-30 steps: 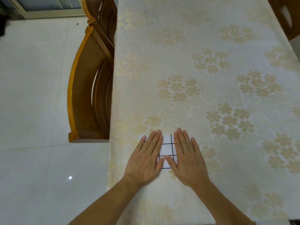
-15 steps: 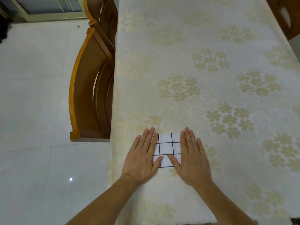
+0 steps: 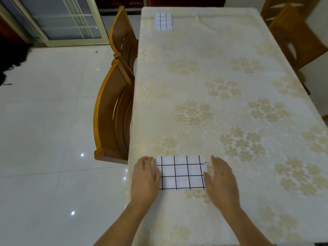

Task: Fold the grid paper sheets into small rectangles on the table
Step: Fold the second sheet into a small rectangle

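Observation:
A folded grid paper (image 3: pixel 182 172), white with black lines, lies flat near the table's front left edge. My left hand (image 3: pixel 144 178) rests on the table at the paper's left edge, fingers over that edge. My right hand (image 3: pixel 221 178) lies at the paper's right edge, thumb touching it. Both hands are flat with fingers loosely apart and hold nothing. A second folded grid paper (image 3: pixel 163 21) lies at the far left corner of the table.
The table (image 3: pixel 221 68) wears a cream cloth with gold flower patterns. Two wooden chairs (image 3: pixel 113 110) stand along its left side, another chair (image 3: pixel 294 32) at the far right. White tiled floor lies to the left.
My hands have slid apart from the paper's middle to its left and right edges, uncovering the grid. The view has tilted up, bringing the far paper into sight.

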